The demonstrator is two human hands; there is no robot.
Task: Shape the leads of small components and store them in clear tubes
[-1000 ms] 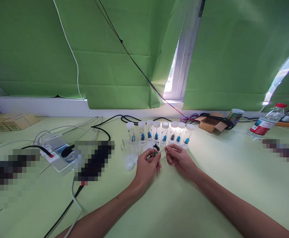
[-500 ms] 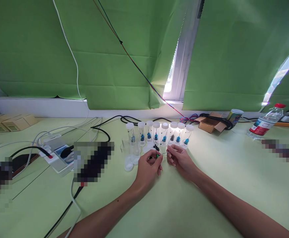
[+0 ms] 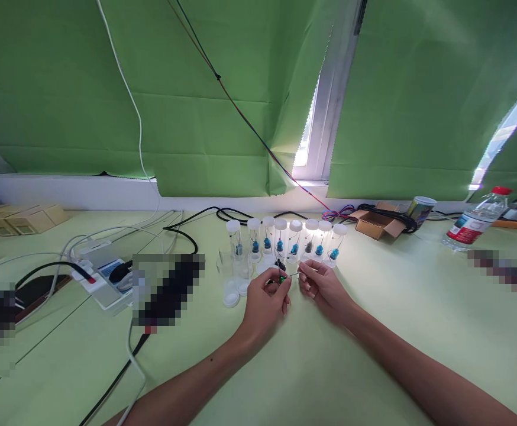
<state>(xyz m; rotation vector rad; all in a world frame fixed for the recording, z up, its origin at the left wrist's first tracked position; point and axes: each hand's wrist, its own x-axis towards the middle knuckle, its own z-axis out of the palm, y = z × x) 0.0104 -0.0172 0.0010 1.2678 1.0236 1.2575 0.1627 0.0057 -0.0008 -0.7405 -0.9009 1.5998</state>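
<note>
My left hand (image 3: 265, 302) is closed in a pinch on a small green piece (image 3: 281, 280) with a thin dark stem. Facing it, my right hand (image 3: 324, 290) pinches the end of a thin wire (image 3: 294, 274) that runs to the green piece. Their exact kind is too small to make out. Just behind my fingertips lies a small black piece (image 3: 280, 264). Beyond stand several clear tubes with white caps (image 3: 280, 225), most holding a small blue part (image 3: 279, 244) on a bent wire. Uncapped clear tubes (image 3: 242, 272) and a white cap (image 3: 230, 297) are left of my left hand.
On the left, a white power strip (image 3: 107, 296) sits among cables. An open cardboard box (image 3: 376, 225), a can (image 3: 420, 208) and a red-capped water bottle (image 3: 475, 222) stand at the back right. Green blinds (image 3: 223, 130) hang behind the table.
Hardly anything differs. Both hands keep their pinches at nearly the same place, and the whole view has shifted very slightly.
</note>
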